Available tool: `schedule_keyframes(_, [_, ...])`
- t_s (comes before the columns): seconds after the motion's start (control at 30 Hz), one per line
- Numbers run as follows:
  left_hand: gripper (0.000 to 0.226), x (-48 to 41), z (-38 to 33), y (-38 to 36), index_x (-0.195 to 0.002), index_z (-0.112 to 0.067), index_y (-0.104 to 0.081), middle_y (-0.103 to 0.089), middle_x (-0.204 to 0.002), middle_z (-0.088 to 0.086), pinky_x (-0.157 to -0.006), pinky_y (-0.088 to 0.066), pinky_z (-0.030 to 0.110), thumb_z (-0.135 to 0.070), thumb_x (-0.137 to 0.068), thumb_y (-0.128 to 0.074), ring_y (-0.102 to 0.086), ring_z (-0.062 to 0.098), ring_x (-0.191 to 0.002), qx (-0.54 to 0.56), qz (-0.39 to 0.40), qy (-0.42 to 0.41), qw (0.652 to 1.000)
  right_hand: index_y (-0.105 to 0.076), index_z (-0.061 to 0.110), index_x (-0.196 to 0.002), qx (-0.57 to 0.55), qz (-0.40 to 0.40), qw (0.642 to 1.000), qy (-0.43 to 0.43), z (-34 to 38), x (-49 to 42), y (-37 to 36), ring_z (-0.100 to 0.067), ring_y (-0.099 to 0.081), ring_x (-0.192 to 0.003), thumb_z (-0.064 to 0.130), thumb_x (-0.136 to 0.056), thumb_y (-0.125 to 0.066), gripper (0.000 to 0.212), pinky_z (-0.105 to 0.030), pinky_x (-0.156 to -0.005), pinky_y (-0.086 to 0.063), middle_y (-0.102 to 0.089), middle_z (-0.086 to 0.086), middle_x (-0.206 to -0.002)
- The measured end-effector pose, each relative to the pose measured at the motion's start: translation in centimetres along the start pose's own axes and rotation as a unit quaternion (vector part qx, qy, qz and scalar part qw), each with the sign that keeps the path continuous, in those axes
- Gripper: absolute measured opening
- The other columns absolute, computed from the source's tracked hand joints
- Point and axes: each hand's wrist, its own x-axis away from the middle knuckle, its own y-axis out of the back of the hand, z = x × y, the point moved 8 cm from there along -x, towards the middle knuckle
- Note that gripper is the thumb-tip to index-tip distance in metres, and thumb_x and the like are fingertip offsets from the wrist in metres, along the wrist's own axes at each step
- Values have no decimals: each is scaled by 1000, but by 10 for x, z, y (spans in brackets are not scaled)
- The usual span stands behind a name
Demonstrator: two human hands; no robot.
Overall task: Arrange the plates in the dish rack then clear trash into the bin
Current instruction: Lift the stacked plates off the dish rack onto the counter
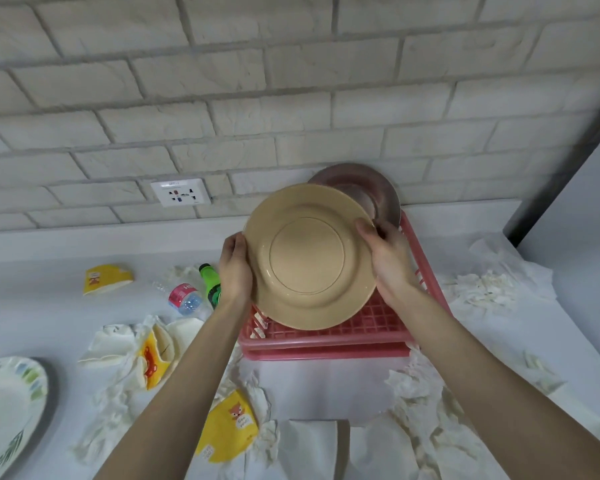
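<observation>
1. My left hand and right hand curl round opposite rims of the tan plate at centre frame, holding it upright over the pink dish rack.
2. I'd lower its bottom edge squarely into a slot, just clear of the brown plate standing behind.
3. The rack's near rows look open. Bottles crowd its left edge, and a floral plate waits on the surface at lower left.

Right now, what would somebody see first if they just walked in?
The tan plate, held upright between the left hand and right hand at the pink rack. A brown plate already stands behind it. Crumpled tissues and yellow cups lie all around.
</observation>
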Motion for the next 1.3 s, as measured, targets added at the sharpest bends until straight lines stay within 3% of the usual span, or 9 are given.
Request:
schedule_keyframes(0.23, [58,20,12,19,-131,-9,-58,-68,-113,9,-84,-49,33,-50,-105,-26,-64,20,-91,179,104,171,963,-69,3,-111,109,135,962,212,81,55,-67,-8,-68,-97,10,-90,-68,22,-20,-87,-51,-73,0,-101])
schedule_keyframes(0.33, [63,24,12,45,-142,-4,-48,-53,-132,19,-100,-40,45,-49,-100,-32,-53,32,-112,219,130,228,940,-70,5,-113,164,224,917,285,90,90,-91,-2,-67,-97,13,-88,-70,26,-14,-86,-48,-73,2,-104])
schedule_keyframes(0.4, [55,24,11,65,-129,-4,-59,-59,-132,21,-106,-39,51,-43,-97,-39,-54,36,-118,245,142,248,926,-72,2,-110,208,278,871,348,90,110,-104,-7,-66,-91,12,-87,-70,25,-17,-82,-48,-72,-1,-99])
schedule_keyframes(0.47, [37,27,4,86,-109,-8,-66,-65,-115,15,-89,-54,44,-36,-90,-50,-61,31,-104,243,178,246,921,-72,2,-108,232,327,821,405,80,128,-120,-12,-65,-88,11,-87,-71,22,-31,-79,-51,-71,0,-98])
schedule_keyframes(0.63, [16,26,11,129,-79,-14,-50,-53,-90,3,-74,-47,34,-2,-70,-44,-56,24,-80,204,152,250,934,-74,15,-110,317,376,731,472,45,151,-136,-19,-57,-101,33,-92,-61,29,-44,-90,-44,-68,4,-103])
schedule_keyframes(0.8, [24,13,18,199,-71,-17,-43,-61,-84,6,-73,-47,36,7,-74,-41,-61,27,-72,220,101,235,941,-71,19,-115,309,383,789,368,4,157,-173,-28,-33,-139,12,-81,-73,36,-50,-111,-33,-53,1,-139])
schedule_keyframes(0.93, [30,3,27,262,-71,-17,-43,-62,-95,9,-82,-49,38,12,-73,-39,-59,31,-87,279,48,228,932,-67,17,-122,251,353,865,252,-23,169,-227,-20,-14,-150,-6,-67,-56,61,-46,-120,-14,-29,0,-158])
schedule_keyframes(1.13, [41,2,36,368,-100,-16,-60,-65,-95,4,-60,-58,29,12,-85,-35,-65,24,-81,304,-54,219,926,-71,24,-117,-29,136,989,48,-85,169,-308,-5,-37,-140,3,-78,-46,51,-39,-119,-28,-47,0,-149])
schedule_keyframes(1.3, [54,6,33,465,-125,-11,-60,-62,-124,6,-89,-55,41,11,-82,-36,-65,29,-108,314,-106,163,929,-53,13,-139,-16,98,991,-89,-158,184,-382,-11,-52,-123,16,-83,-64,57,-34,-108,-39,-57,2,-137])
